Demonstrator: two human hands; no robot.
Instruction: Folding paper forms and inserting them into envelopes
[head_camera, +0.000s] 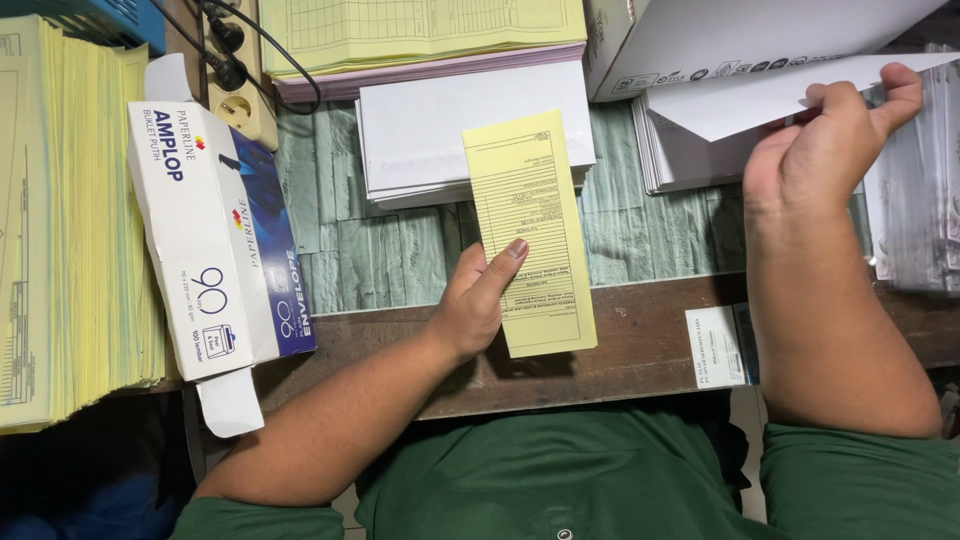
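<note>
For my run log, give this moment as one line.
left hand: holds folded yellow paper form | right hand: holds white paper envelope | surface: wooden desk

Paper-stacked wooden table (640, 350), envelope box (215, 240)

yellow form (530, 230): narrow printed slip, flat, lengthwise away from the body, pinched at its near left edge.
white envelope (760, 95): plain, raised, tilted, gripped at its right end.

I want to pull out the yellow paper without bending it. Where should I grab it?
Grab the yellow form by its bare top edge, coming from the far side. The left hand pinches its lower left edge, and the top lies flat over the white envelope stack.
</note>
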